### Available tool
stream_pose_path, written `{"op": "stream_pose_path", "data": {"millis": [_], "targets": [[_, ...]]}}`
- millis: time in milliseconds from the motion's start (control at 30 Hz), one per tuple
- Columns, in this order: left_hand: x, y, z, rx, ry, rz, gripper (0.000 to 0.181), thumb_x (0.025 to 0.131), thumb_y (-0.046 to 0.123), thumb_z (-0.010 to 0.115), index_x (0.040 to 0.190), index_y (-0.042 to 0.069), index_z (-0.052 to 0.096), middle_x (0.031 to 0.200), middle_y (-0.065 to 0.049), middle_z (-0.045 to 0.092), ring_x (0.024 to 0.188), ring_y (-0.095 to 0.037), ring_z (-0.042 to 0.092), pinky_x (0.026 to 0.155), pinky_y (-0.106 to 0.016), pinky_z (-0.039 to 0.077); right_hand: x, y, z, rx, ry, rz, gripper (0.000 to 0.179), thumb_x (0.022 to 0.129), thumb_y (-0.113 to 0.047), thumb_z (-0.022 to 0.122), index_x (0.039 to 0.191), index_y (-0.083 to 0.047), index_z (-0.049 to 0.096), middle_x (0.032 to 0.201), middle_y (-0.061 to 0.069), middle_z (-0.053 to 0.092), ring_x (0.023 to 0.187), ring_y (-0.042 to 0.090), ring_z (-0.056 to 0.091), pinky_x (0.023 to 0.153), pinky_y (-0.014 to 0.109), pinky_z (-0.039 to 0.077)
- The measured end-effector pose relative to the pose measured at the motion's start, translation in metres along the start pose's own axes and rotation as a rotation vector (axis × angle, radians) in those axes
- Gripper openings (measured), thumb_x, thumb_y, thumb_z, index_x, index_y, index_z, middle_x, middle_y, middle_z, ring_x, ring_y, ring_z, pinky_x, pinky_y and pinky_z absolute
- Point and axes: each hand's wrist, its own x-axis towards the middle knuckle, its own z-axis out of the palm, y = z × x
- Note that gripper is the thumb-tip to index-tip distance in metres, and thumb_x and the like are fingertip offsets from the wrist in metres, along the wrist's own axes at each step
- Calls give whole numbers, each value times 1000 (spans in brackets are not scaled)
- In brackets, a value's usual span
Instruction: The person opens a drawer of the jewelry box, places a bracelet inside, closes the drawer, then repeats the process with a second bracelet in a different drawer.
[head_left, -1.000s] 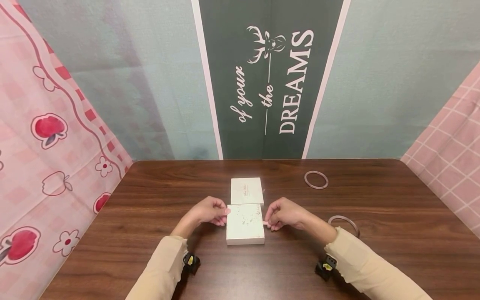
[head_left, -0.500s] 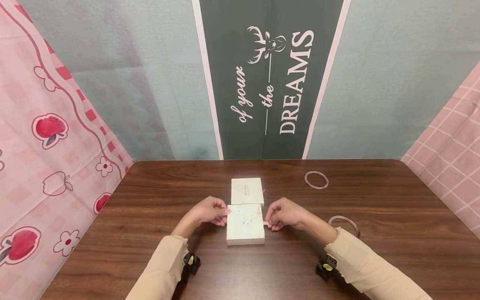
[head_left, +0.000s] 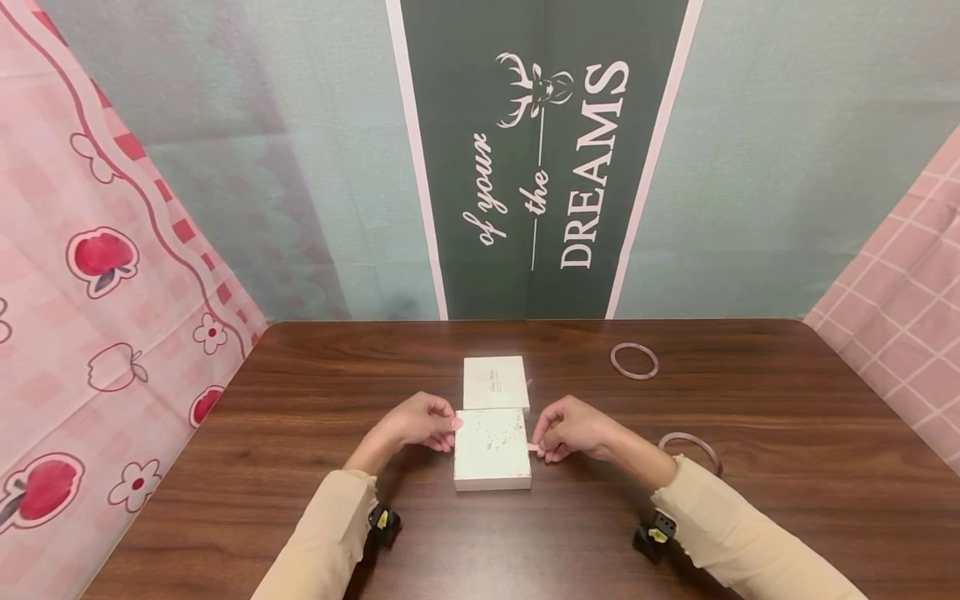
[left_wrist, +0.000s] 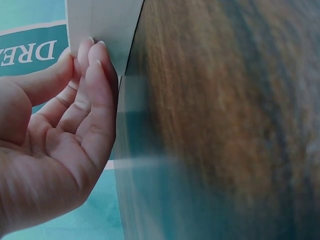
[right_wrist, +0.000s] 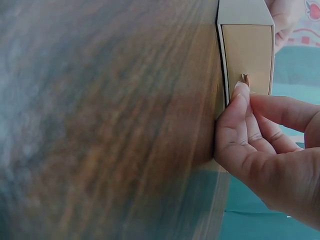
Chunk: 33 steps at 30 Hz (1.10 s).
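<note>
A white drawer box (head_left: 491, 457) with small speckled print lies flat on the wooden table in front of me. My left hand (head_left: 422, 422) holds its left side, thumb at the top edge and fingertips against the side wall (left_wrist: 102, 25). At the right end, my right hand (head_left: 576, 429) pinches a small pink ribbon tab (right_wrist: 245, 79) between thumb and fingers. The tab comes out of the tan drawer front (right_wrist: 247, 52), which sits inside the white sleeve in the right wrist view. What the box contains is hidden.
A second white box (head_left: 495, 382) with red lettering lies directly behind the first one. Two pale pink rings lie on the right: one ring (head_left: 634, 361) farther back, the other ring (head_left: 691, 439) partly behind my right forearm. Patterned cloths hang beyond the table (head_left: 345, 358).
</note>
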Motion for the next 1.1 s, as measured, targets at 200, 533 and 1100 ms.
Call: {"op": "stream_pose_path", "data": {"millis": [200,533,1100], "targets": [[1,-1,0,-4,-4,-6,13,88,7,59,81,-3,59,64,-9,60,57,-14,58,60,-31,54,0,0,-1,0,2,13,7,76,15,54,82,16,58,65,14,61,53,14,57,52,25,52],[1,-1,-1,-26,-22,1,14,89,8,59,82,-4,59,65,-9,60,58,-14,59,61,-31,54,0,2,-5,-1,4,21,8,76,15,52,81,16,58,64,13,60,54,15,57,52,25,52],[1,-3,-3,-46,-31,2,13,88,7,59,80,-4,58,63,-7,59,57,-13,58,59,-29,54,-3,3,-11,-5,16,29,7,77,14,54,81,16,59,63,11,59,53,14,56,51,23,51]]}}
